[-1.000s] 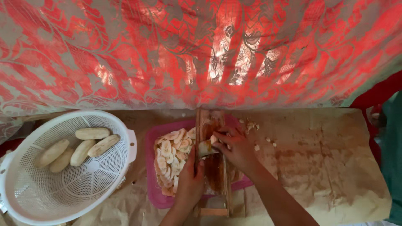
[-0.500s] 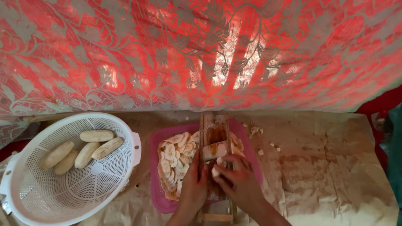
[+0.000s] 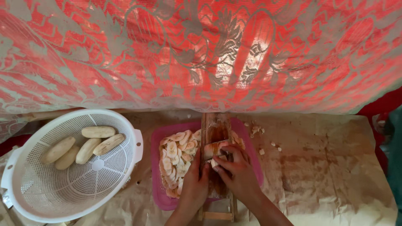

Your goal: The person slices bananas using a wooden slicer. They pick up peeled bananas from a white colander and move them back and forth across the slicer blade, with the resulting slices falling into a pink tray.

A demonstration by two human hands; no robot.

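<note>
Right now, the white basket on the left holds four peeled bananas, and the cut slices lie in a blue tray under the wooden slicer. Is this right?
Not quite: the tray is pink, not blue. The head view shows it. The rest holds: the white basket on the left holds four peeled bananas, and the slices lie in that tray under the wooden slicer.

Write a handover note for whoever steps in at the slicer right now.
Left hand: steadies the wooden slicer board laid over the pink tray.
Right hand: presses a short piece of peeled banana against the board.
Done: a heap of slices lies in the tray, left of the board.
Left: the stub in hand, and four whole peeled bananas in the white colander. Scraps lie on the brown paper.
</note>
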